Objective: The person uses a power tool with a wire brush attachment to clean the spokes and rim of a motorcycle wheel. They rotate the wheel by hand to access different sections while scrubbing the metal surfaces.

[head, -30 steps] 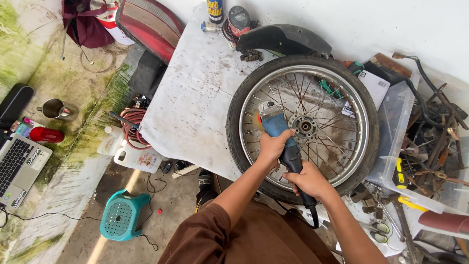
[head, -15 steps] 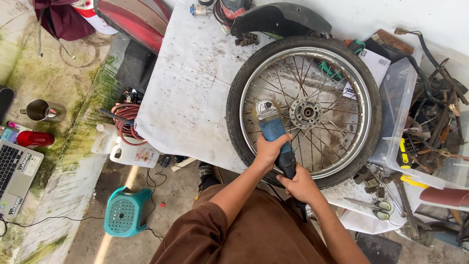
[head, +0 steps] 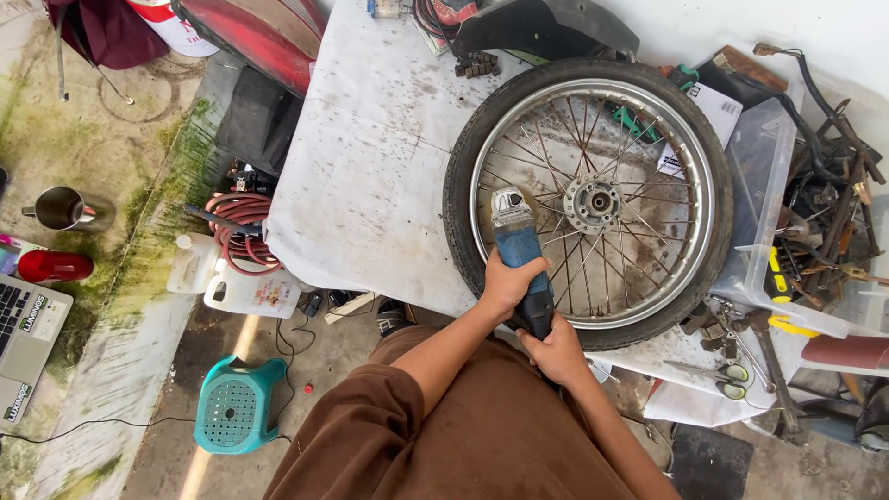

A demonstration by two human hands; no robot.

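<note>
Blue plastic and grey metal: the angle grinder, gripped by both our hands. Our left hand wraps the body just behind the head; our right hand clenches the dark rear grip. Since a second ago the tool sits lower over the wheel, its head now inside the rim and pointing up toward the hub, left of it; we judge the work to be closing on the spokes near the centre.

Item: spoked wheel, lying flat on the worktop. Black ribbed rubber tyre, bright metal rim, thin crossed wire spokes, round cast hub.

Item: worktop cover, pale sheet, stained and creased.

Item: clear plastic tub, right of the wheel, beside a heap of rusted metal parts.

Item: scissors, near the worktop's front edge.

Item, floor: teal perforated stool; white jug; coiled red hose; steel cup; laptop at the left edge.
</note>
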